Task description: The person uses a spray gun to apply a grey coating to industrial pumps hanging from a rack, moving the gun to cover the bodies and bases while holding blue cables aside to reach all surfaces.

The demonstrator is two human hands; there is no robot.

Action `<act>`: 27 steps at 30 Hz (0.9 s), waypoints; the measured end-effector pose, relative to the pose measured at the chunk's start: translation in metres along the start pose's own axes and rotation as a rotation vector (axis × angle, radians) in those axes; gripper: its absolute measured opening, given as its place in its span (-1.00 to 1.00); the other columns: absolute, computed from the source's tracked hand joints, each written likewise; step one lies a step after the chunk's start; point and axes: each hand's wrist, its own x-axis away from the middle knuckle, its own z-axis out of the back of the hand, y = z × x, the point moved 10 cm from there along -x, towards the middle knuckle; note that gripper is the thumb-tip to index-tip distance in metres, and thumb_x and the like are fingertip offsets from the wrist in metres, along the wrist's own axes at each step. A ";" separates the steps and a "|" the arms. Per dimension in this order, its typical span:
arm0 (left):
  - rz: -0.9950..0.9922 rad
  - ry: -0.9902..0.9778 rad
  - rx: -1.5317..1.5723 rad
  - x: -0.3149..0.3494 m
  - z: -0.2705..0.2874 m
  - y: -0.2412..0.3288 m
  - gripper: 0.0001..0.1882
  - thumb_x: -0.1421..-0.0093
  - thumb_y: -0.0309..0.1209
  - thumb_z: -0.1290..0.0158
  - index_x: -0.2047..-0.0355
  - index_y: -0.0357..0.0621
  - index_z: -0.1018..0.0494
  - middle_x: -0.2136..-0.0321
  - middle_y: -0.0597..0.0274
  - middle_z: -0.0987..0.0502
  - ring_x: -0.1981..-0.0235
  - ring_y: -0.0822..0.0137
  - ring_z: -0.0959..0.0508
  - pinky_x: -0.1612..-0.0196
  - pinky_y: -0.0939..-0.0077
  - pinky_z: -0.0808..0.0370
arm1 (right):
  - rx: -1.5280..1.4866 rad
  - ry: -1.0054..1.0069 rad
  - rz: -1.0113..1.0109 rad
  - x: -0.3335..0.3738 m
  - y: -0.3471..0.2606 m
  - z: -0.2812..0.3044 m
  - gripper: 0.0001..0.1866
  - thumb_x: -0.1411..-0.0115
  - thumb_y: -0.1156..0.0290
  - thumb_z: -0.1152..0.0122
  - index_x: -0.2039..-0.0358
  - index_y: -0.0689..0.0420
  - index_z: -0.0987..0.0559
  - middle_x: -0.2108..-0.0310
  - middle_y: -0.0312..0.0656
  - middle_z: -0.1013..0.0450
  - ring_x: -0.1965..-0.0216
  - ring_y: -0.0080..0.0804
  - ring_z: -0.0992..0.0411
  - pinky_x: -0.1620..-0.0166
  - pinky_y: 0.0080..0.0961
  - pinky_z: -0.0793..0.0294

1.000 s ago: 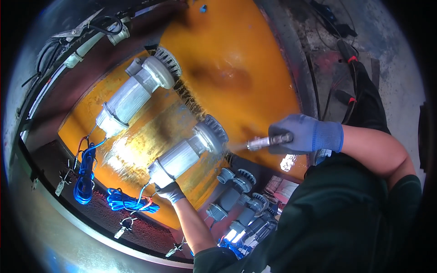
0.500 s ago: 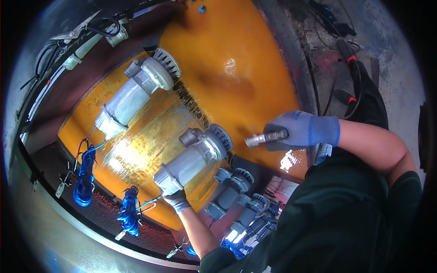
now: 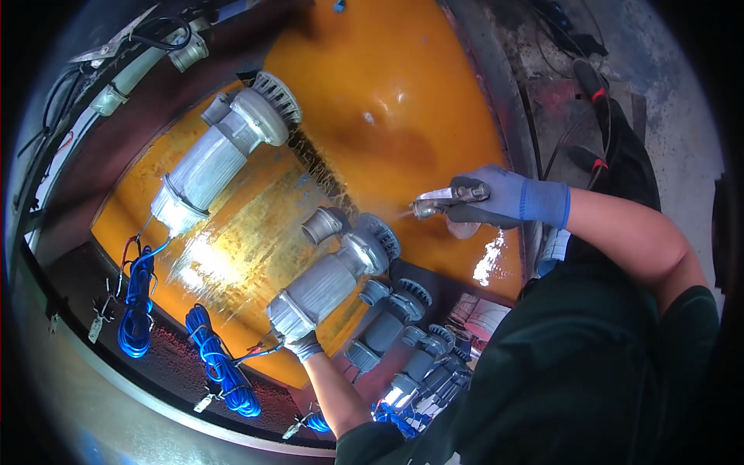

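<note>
My right hand, in a blue-grey glove, is closed around a metal spray gun. A faint mist leaves its nozzle toward the finned upper end of a silver-grey submersible pump. Gripping that pump's lower end is my gloved left hand, its fingers partly hidden by the housing. The pump tilts, its round strainer end toward the upper right. From its lower end a cable runs to a tied blue cable coil. A second silver-grey pump hangs farther left, with its own blue coil.
Behind the pumps spreads a wet-looking orange panel. Several darker grey pumps are lined up close to my body. A curved metal rim borders the lower left. Hoses and dark shoes show on the floor at right.
My right hand has raised and turned the spray gun, and mist now shows at its nozzle. The held pump has turned slightly, and its blue coil has swung.
</note>
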 end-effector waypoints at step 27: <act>0.154 -0.186 0.255 -0.011 -0.012 -0.009 -0.34 -0.30 -0.04 -0.09 -0.35 -0.02 -0.41 -0.26 0.09 -0.48 -0.30 0.07 -0.45 -0.36 0.10 -0.39 | -0.146 0.110 0.039 -0.013 -0.009 0.032 -0.60 -0.32 0.06 -0.33 0.10 0.16 -0.61 0.22 -0.02 -0.67 0.17 -0.13 -0.68 0.08 -0.28 -0.61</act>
